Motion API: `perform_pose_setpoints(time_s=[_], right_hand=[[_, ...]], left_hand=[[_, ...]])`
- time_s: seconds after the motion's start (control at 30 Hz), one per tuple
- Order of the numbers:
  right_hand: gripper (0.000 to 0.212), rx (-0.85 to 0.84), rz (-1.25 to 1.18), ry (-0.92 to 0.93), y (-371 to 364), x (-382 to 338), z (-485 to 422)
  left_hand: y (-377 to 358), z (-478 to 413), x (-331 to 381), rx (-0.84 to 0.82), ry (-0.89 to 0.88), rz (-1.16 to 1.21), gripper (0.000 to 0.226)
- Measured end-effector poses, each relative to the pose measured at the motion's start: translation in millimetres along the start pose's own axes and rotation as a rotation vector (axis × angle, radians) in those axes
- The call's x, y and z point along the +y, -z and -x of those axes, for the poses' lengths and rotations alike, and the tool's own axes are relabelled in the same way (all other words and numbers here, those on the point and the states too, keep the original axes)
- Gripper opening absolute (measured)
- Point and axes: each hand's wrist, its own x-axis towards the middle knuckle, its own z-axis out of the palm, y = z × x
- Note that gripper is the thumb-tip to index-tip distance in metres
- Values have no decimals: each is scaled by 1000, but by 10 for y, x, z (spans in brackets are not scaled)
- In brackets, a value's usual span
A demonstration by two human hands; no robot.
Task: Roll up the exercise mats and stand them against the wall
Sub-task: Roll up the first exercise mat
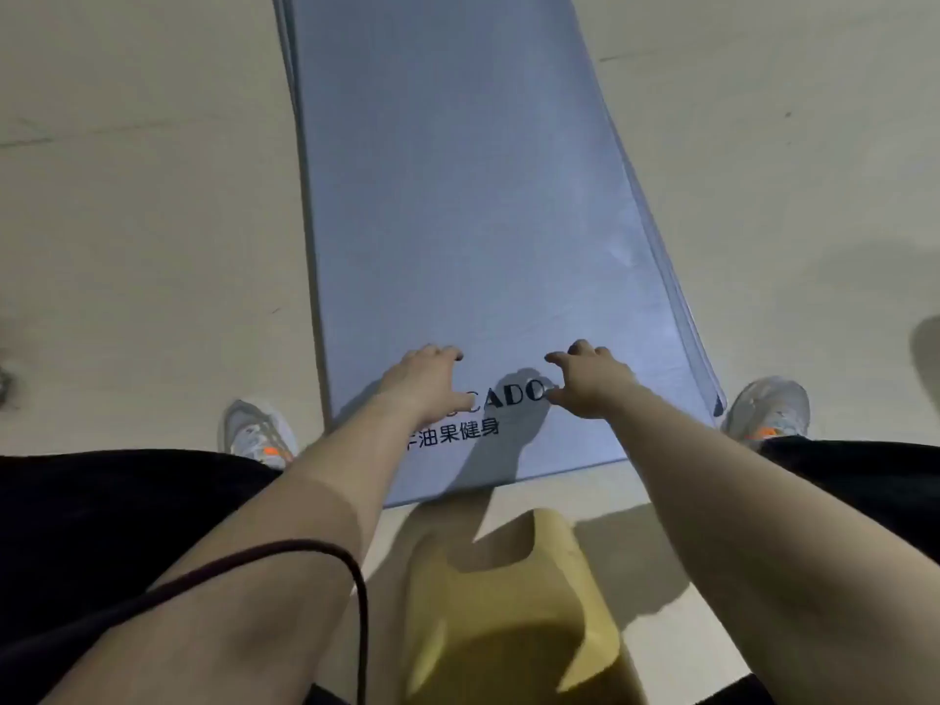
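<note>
A person bends over a blue exercise mat [458, 195] lying flat and unrolled on a pale floor [127, 195], its near end between the feet and its far end running off the top edge of the view. Layered edges along both long sides suggest that more than one mat is stacked here. No roll has been started, and no wall is in sight, so almost the whole job appears to remain: rolling, then carrying and standing upright.

The left hand [422, 374] and right hand [585, 379] rest near the mat's near end beside printed lettering. Their fingers are bent, tips down on the top surface, holding nothing.

A yellow stool [508, 602] sits just off the near edge, close enough to crowd the start of a roll. A shoe [259, 429] stands at each near corner, and a dark cable [356, 602] hangs across the left arm.
</note>
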Motion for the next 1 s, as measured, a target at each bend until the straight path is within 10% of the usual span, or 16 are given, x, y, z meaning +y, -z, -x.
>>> perform_pose_setpoints(time_s=[0.27,0.6,0.73,0.87,1.0], right_hand=[[119,-129,328,83,-835,88,-149],[51,-118,552,369,-472,190,21],[37,134,609,437,-179,112,40],[18,337,491,265,43,-33,-137],[24,416,330,37,103,-82,-385]], left_hand=[[-930,-127,-116,-252,-138,-426,114],[-826,-8,-95,-194,-134,-423,82],[-542,-33,-54,-308,-8,-58,50],[-170,-47,-56,-193,89,270,31],[-12,-136,-168,-15,47,64,28]])
